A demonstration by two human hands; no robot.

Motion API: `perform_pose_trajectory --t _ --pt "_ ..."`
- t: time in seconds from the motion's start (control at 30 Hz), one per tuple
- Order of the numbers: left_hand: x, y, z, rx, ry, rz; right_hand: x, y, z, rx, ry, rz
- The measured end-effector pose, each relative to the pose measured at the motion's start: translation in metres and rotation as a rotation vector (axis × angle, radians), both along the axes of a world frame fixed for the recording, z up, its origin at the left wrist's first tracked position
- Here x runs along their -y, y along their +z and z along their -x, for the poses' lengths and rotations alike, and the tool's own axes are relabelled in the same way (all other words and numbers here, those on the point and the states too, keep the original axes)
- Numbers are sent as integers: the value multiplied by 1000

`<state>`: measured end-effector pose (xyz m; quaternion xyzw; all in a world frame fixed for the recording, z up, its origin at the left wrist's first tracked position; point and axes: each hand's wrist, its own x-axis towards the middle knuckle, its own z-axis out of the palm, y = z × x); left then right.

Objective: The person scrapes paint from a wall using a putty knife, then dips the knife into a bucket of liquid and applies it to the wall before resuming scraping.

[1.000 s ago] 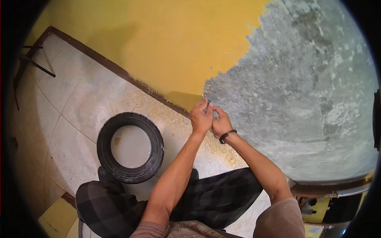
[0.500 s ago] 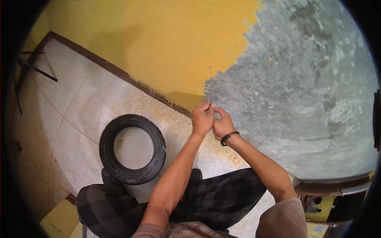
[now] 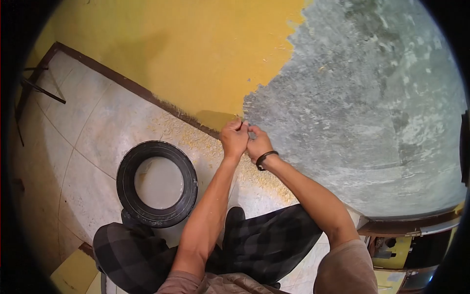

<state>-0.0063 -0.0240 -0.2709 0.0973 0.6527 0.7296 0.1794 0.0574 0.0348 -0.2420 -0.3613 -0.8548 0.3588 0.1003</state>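
Observation:
Both hands meet at the edge where yellow paint (image 3: pixel 196 54) gives way to bare grey wall (image 3: pixel 338 108). My left hand (image 3: pixel 234 140) has its fingers curled together; a small dark thing shows between them, too small to name. My right hand (image 3: pixel 259 144), with a black band on the wrist, is closed against the left one, and what it grips is hidden. Pale yellow paint flakes (image 3: pixel 196 142) lie on the floor below the wall and beneath the hands.
A round black tub (image 3: pixel 126 181) with cloudy liquid stands on the tiled floor (image 3: pixel 93 181) left of my arms. Thin black legs or rods (image 3: pixel 46 92) are at the far left. A brown strip (image 3: pixel 112 75) runs along the wall's base. Shelving (image 3: pixel 396 252) stands at the lower right.
The hands, still together, appear further left in the view and slightly higher. The wall and tub have also shifted a little left, as the camera has moved.

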Motion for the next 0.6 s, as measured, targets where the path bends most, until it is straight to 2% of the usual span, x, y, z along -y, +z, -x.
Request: perform_pose_trajectory --t 0.07,0.13,0.17,0.2,0.27,0.33,0.4,0.43,0.53,0.57,0.6 --pt "8 4 -7 -16 0 16 6 10 -6 22 15 86" --pt "2 8 -11 -61 61 -192 40 74 4 201 -320 413" --pt "-5 5 -12 -135 105 -140 35 69 -1 100 -276 385" --pt "-4 4 -13 -119 110 -140 27 56 -4 117 -276 382" --pt "0 9 -9 6 7 -155 10 32 -12 48 -78 110" --pt "3 12 -8 40 -15 -126 22 53 -3 48 -141 185" --pt "1 16 -13 67 -23 -99 27 67 -2 92 -183 411" --pt "3 16 -16 41 -30 -144 24 57 -5 52 -129 293" --pt "-4 11 -12 -53 96 -161 30 64 -4 72 -184 323" --pt "-2 7 -5 -22 26 -150 8 7 -13 -98 -77 87" --pt "-1 5 -2 7 -60 -139 15 11 -10 -99 -92 81"
